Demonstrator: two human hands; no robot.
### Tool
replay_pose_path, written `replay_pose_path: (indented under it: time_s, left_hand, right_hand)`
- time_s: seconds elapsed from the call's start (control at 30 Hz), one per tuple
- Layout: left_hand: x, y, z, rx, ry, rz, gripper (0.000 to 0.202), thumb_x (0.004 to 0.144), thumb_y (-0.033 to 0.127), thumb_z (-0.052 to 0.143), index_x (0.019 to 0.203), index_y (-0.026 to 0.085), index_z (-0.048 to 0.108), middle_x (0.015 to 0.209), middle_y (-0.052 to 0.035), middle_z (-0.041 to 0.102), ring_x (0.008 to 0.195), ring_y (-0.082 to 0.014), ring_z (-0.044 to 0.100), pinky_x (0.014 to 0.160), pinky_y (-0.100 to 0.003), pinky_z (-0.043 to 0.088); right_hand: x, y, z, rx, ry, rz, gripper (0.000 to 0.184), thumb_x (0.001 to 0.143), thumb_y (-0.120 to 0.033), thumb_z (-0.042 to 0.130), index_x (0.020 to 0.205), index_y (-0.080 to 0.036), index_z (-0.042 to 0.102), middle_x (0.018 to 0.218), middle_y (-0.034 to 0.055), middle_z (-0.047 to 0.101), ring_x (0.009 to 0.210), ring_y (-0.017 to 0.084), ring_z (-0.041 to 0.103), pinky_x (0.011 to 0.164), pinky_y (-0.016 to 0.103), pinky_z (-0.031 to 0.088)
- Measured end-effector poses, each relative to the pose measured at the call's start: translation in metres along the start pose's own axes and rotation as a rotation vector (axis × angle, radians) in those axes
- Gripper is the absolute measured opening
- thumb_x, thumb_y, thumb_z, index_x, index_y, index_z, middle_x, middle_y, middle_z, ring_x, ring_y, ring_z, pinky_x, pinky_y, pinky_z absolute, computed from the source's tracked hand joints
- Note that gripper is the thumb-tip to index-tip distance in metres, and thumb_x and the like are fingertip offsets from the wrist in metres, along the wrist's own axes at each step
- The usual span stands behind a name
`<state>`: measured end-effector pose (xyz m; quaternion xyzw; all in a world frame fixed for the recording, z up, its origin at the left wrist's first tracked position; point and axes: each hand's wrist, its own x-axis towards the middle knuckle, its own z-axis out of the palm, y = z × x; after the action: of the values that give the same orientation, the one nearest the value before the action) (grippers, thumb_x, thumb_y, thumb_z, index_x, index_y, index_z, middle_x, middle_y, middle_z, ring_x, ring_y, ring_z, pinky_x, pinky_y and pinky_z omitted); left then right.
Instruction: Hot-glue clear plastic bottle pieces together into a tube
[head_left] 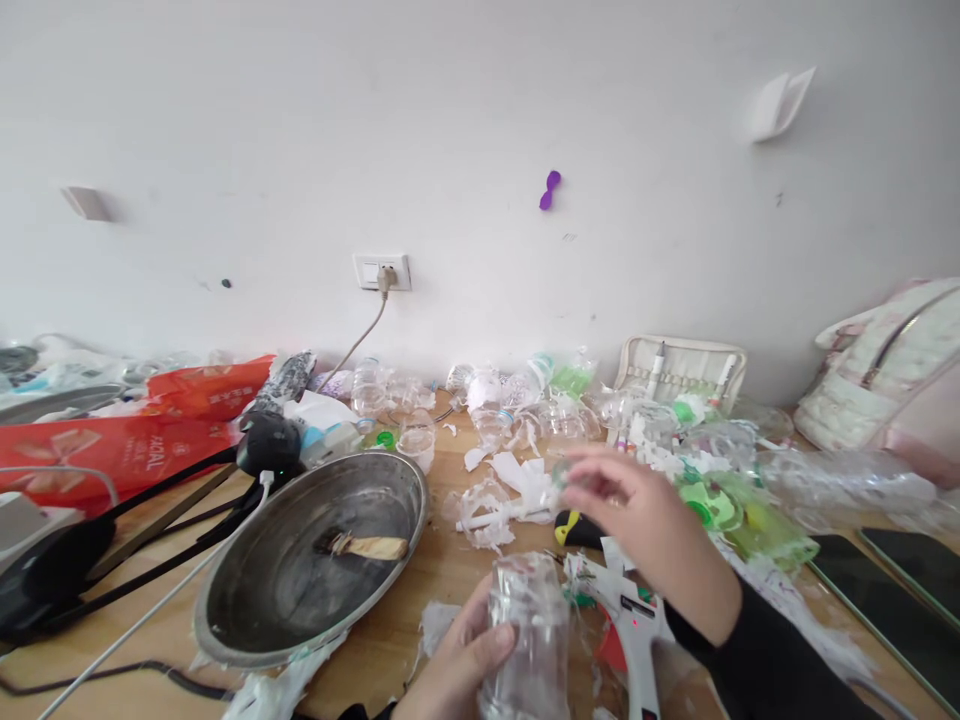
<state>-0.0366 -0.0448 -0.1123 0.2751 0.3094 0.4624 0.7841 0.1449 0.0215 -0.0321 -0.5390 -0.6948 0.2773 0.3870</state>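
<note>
While the left hand [469, 655] grips a clear bottle [531, 640], the right hand [626, 500] blurs, its grip unclear.

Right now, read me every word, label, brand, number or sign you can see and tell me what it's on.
"ACIAL", perhaps the end of "FACIAL": on the lower red package; smaller print beside it is too blurred.
Upper red package: pale characters, too blurred to read.
Wall: faint marks, too small to read.
</note>
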Motion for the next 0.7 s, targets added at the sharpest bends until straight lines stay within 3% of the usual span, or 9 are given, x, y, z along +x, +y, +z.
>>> replay_pose_path:
  time_s: [0.07,0.1,0.17,0.27,0.33,0.4,0.5,0.57,0.7]
  left_hand:
    - [0.002,0.002,0.0,0.01,0.098,-0.023,0.045,0.068,0.038,0.067,0.11,0.023,0.06,0.095,-0.0059,0.07,0.087,-0.0244,0.062,0.078,-0.034,0.043]
    - [0.003,0.002,-0.001,0.016,0.131,-0.049,0.042,0.071,0.04,0.063,0.109,0.022,0.061,0.092,-0.0066,0.07,0.084,-0.0239,0.063,0.075,-0.034,0.044]
    - [0.004,0.004,-0.001,0.017,0.163,-0.128,0.044,0.075,0.046,0.056,0.11,0.019,0.06,0.085,-0.0079,0.071,0.075,-0.0232,0.064,0.068,-0.033,0.046]
    - [0.004,0.004,-0.002,0.013,0.171,-0.196,0.049,0.076,0.049,0.053,0.112,0.017,0.058,0.076,-0.0083,0.071,0.065,-0.0216,0.064,0.061,-0.032,0.046]
    - [0.003,0.002,-0.002,0.006,0.157,-0.162,0.048,0.073,0.046,0.058,0.112,0.018,0.058,0.073,-0.0072,0.07,0.062,-0.0206,0.063,0.059,-0.031,0.046]
    - [0.003,-0.001,-0.001,-0.009,0.123,-0.106,0.045,0.07,0.042,0.063,0.109,0.02,0.06,0.073,-0.0056,0.07,0.061,-0.0196,0.063,0.059,-0.03,0.046]
    - [0.003,-0.002,0.002,-0.004,0.046,-0.046,0.038,0.069,0.039,0.065,0.101,0.019,0.064,0.07,-0.0048,0.069,0.061,-0.018,0.061,0.061,-0.029,0.045]
    - [0.003,-0.002,0.003,0.002,0.011,-0.023,0.036,0.068,0.037,0.066,0.098,0.017,0.065,0.07,-0.0055,0.069,0.063,-0.0182,0.061,0.063,-0.03,0.045]
    - [0.002,0.001,0.002,0.013,0.015,-0.023,0.037,0.066,0.038,0.067,0.097,0.018,0.064,0.078,-0.0083,0.071,0.07,-0.0222,0.063,0.067,-0.034,0.047]
  right_hand:
    - [0.013,0.019,-0.017,-0.126,0.195,-0.003,0.03,0.08,-0.022,0.043,0.104,-0.013,0.059,0.132,0.0122,0.043,0.11,0.026,0.047,0.1,0.043,0.031]
    - [0.019,0.028,-0.024,-0.177,0.225,0.011,0.04,0.078,-0.017,0.043,0.115,-0.007,0.053,0.135,0.0168,0.038,0.122,0.028,0.036,0.105,0.044,0.021]
    - [0.026,0.043,-0.034,-0.241,0.222,0.053,0.05,0.074,-0.013,0.044,0.121,0.002,0.047,0.135,0.0235,0.035,0.127,0.032,0.028,0.107,0.048,0.014]
    - [0.022,0.043,-0.032,-0.244,0.084,0.043,0.036,0.077,-0.019,0.047,0.108,-0.006,0.059,0.126,0.0198,0.048,0.12,0.032,0.039,0.104,0.049,0.021]
    - [0.013,0.032,-0.021,-0.176,-0.089,-0.001,0.026,0.081,-0.029,0.05,0.098,-0.016,0.065,0.116,0.0113,0.058,0.107,0.026,0.052,0.098,0.043,0.033]
    - [0.003,0.017,-0.006,-0.085,-0.283,-0.038,0.028,0.083,-0.036,0.051,0.102,-0.021,0.064,0.114,0.0057,0.06,0.094,0.02,0.058,0.087,0.035,0.043]
    - [-0.004,0.005,0.01,0.032,-0.523,-0.071,0.022,0.08,-0.036,0.057,0.094,-0.022,0.068,0.097,0.0026,0.066,0.082,0.017,0.06,0.074,0.027,0.046]
    - [-0.005,0.005,0.013,0.064,-0.582,-0.048,0.018,0.079,-0.033,0.059,0.079,-0.018,0.069,0.082,0.0031,0.066,0.075,0.017,0.059,0.068,0.026,0.045]
    - [-0.002,0.011,0.011,0.063,-0.517,0.007,0.016,0.078,-0.026,0.059,0.07,-0.015,0.067,0.078,0.0042,0.065,0.075,0.019,0.059,0.071,0.029,0.042]
